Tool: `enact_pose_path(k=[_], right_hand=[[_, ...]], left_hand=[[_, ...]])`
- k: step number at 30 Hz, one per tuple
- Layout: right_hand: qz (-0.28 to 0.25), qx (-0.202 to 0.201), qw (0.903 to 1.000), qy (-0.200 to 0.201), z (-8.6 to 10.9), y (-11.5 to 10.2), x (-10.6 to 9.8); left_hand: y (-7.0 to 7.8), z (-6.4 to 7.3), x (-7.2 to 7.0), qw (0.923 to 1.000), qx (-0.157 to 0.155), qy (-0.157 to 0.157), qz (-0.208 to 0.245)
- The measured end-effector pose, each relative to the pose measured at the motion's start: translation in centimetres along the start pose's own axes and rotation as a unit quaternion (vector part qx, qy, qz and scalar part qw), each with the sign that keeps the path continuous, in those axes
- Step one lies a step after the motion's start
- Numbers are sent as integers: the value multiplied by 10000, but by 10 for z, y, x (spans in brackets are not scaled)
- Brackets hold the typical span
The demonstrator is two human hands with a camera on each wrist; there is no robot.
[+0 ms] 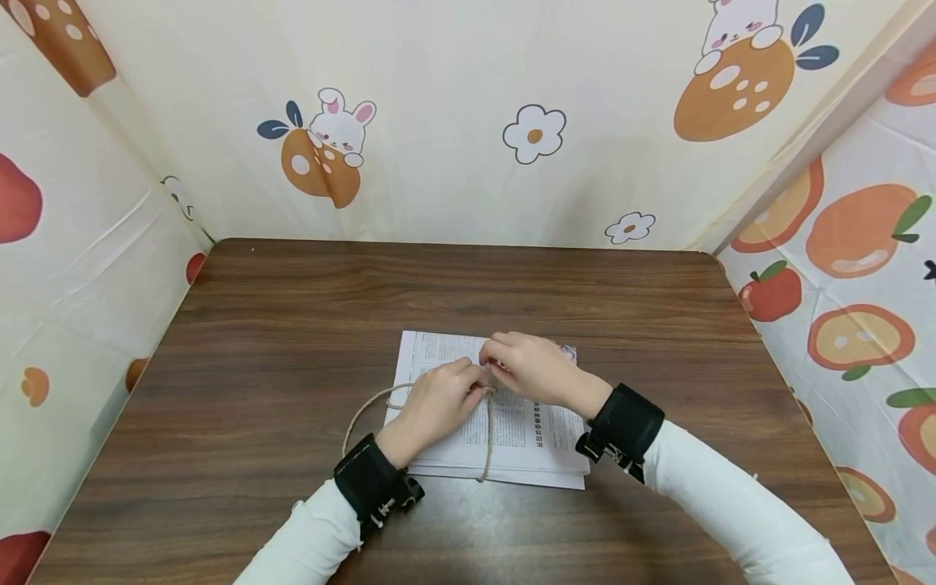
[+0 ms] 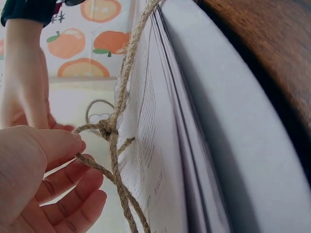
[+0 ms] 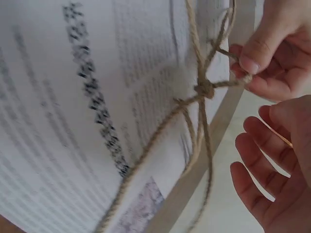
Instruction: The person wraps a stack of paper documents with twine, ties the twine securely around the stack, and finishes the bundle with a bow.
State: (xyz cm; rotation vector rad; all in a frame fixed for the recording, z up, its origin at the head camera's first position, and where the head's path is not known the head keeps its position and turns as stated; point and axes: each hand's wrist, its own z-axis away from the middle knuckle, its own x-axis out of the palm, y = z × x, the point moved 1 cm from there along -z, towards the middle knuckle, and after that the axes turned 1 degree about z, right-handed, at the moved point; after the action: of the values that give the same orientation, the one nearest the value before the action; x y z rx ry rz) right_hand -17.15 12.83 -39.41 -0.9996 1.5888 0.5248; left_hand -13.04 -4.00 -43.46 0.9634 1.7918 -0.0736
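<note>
A stack of printed paper sheets point(image 1: 537, 463) lies on the table, bound with brown twine point(image 1: 489, 439) that crosses over its top. Where the strands meet sits a knot point(image 3: 205, 89). My left hand point(image 1: 439, 402) pinches a small twine loop point(image 2: 95, 166) between thumb and index finger, beside the knot; its other fingers are loosely bent. Close by, my right hand point(image 1: 537, 370) hovers over the sheets with relaxed, spread fingers point(image 3: 260, 141) and nothing between them. A loose twine end point(image 3: 210, 170) hangs near those fingers.
The wooden table point(image 1: 278, 325) extends around the stack. A slack twine curve point(image 1: 358, 418) reaches left past the paper edge. Patterned cloth point(image 1: 439, 122) stands behind the table and along both sides. Black camera straps point(image 1: 627, 426) circle both wrists.
</note>
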Motion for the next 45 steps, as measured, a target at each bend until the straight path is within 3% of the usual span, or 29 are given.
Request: enact_pose_path(k=[11, 22, 34, 45], right_hand=[[-397, 177, 9985, -339, 19, -6, 16], [-293, 319, 9990, -64, 22, -10, 23], [-108, 62, 9995, 288, 26, -14, 27], [306, -226, 9974, 606, 24, -17, 37]], left_hand=[[-1, -1, -2, 9993, -277, -212, 123], [0, -1, -4, 9976, -300, -422, 465], [-1, -2, -15, 9967, -74, -550, 600], [-1, 2, -10, 9967, -43, -539, 599]])
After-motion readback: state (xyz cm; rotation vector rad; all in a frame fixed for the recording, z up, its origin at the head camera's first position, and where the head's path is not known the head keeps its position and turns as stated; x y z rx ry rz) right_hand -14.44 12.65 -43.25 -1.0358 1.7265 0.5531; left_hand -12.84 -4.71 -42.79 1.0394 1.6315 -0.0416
